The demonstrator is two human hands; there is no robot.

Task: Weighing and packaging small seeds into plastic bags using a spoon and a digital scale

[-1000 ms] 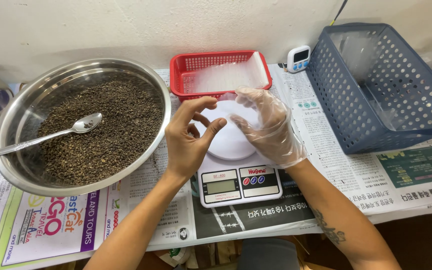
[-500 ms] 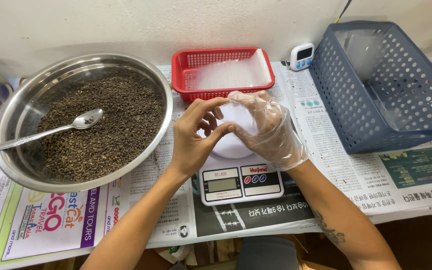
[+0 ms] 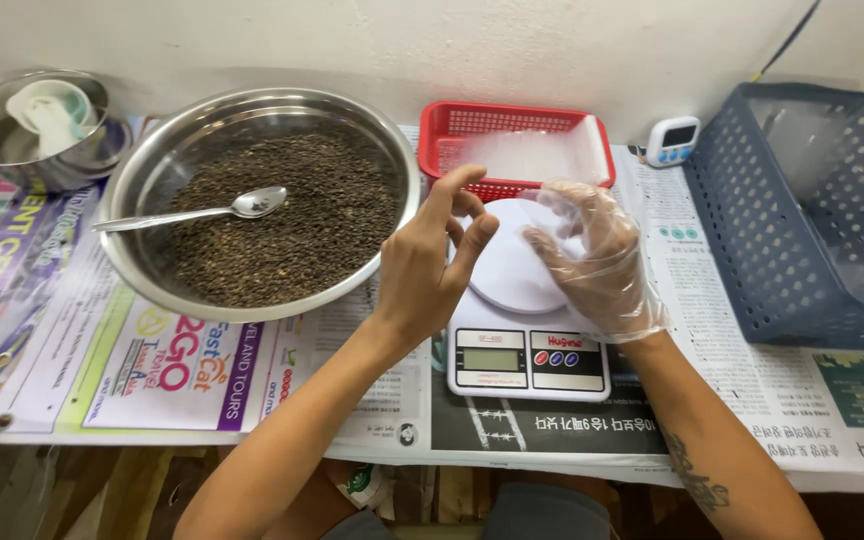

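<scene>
Both hands, left [image 3: 432, 265] bare, right [image 3: 592, 260] gloved, fingers loosely curled, empty, over scale [image 3: 527, 330] (plate beneath).

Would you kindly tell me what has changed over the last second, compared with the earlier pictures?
The left hand and the gloved right hand have drawn closer together above the white scale, fingertips nearly meeting; whether they grip anything is unclear. The spoon in the bowl of seeds, the red basket and the blue basket stayed put.
</scene>
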